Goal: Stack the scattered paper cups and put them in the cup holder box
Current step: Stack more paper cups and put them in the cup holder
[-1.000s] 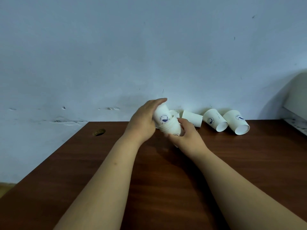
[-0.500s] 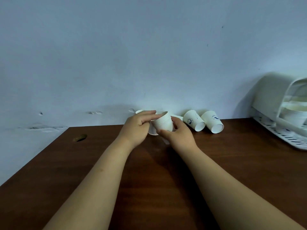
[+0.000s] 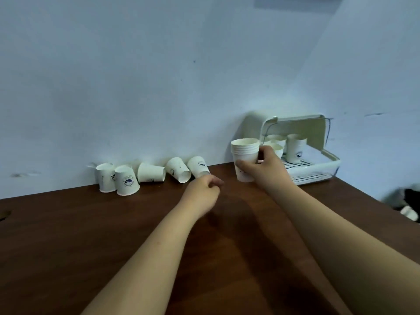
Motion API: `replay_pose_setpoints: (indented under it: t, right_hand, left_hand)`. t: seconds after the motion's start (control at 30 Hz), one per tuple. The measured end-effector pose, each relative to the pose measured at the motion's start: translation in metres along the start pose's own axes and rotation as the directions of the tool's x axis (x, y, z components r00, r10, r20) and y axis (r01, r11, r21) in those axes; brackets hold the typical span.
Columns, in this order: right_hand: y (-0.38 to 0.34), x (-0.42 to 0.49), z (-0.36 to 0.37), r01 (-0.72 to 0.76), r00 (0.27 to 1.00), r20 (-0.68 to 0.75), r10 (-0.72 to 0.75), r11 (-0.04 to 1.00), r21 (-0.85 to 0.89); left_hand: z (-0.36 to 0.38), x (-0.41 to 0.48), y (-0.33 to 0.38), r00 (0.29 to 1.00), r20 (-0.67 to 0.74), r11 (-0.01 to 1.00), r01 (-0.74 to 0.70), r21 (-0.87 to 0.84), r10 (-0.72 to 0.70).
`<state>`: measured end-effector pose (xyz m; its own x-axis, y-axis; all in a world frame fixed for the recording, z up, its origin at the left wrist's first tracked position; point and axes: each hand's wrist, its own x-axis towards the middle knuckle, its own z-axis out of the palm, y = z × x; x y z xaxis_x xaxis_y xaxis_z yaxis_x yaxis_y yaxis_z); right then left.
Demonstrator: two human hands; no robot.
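Stack of nested paper cups point(image 3: 245, 155): upright, mouth up, held above the bench point(image 3: 113, 235), just left of the cup holder box point(image 3: 318, 172). Gripped around the lower wall by the right hand point(image 3: 269, 171), thumb on the near side, fingers wrapped round the far side. Left hand point(image 3: 204, 192): loosely curled, empty, hovering just in front of the nearest loose cup point(image 3: 198, 167).

Step in hand, as judged: transfer of the stack into the box. Lid point(image 3: 302, 130) raised, so no opening needed. Already inside: one tall cup stack point(image 3: 295, 148) at the right and shorter cups point(image 3: 276, 146) at the left, partly hidden behind the right hand.

Procedure:
- Keep the stack vertical during travel.
- Grip firmly enough to carry, lightly enough to avoid crushing the paper wall.
- Lift over the box rim, clear of the raised lid.
- Lower onto a free patch of the slatted floor, or nest into a stack already there; better option not determinable from this view.
- Release only after base contact.

Remaining along the wall point(image 3: 159, 87): five loose cups, two upside-down cups point(image 3: 127, 181) at the left, three more on their sides. Task judged partly done.
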<state>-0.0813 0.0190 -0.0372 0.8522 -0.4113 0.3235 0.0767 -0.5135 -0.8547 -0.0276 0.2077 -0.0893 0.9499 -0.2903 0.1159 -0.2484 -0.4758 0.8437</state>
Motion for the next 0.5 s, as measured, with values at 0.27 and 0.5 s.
replay_pose_setpoints:
  t: [0.27,0.5]
  right_hand:
    - [0.042,0.046,-0.096,-0.051,0.986,-0.163,0.036,0.995,-0.091]
    - [0.074,0.096,-0.115,-0.094,0.97,-0.235,0.056,0.983,-0.156]
  left_hand:
    - [0.089,0.025,0.032,0.994,0.105,0.999,0.01,0.031,-0.013]
    - [0.116,0.038,0.013,0.999,0.017,0.976,-0.048,0.215,0.046]
